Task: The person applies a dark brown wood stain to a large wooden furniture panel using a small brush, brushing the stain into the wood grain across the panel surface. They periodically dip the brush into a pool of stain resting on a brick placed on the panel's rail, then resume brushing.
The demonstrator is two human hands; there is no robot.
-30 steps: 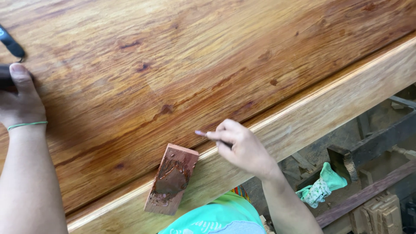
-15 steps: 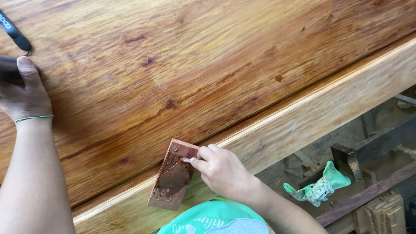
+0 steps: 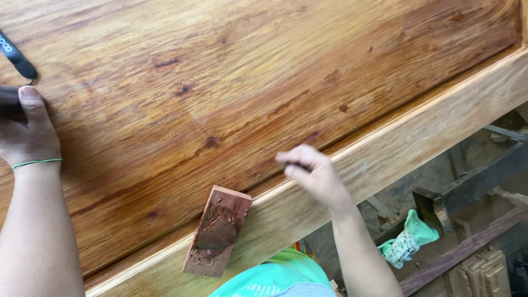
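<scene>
My left hand [image 3: 30, 135] is closed around a dark cylindrical object [image 3: 9, 103] at the left edge of a large glossy wooden panel [image 3: 247, 71]; a black strap [image 3: 16, 58] trails from it. My right hand [image 3: 313, 173] hovers, blurred, over the groove where the panel meets its lighter frame rail [image 3: 418, 132]. Its fingers are pinched together, and I cannot see anything solid between them. A small wooden block [image 3: 218, 231] smeared with brown paste lies on the rail, left of and below that hand.
Below the rail's edge, a green patterned cloth [image 3: 410, 239] lies among dark metal pieces [image 3: 434, 206] and wooden offcuts [image 3: 484, 269] on the floor. My green garment [image 3: 275, 278] shows at the bottom.
My right hand dipped its fingers onto the paste on the block, then lifted away up and to the right toward the groove. My left hand kept its hold.
</scene>
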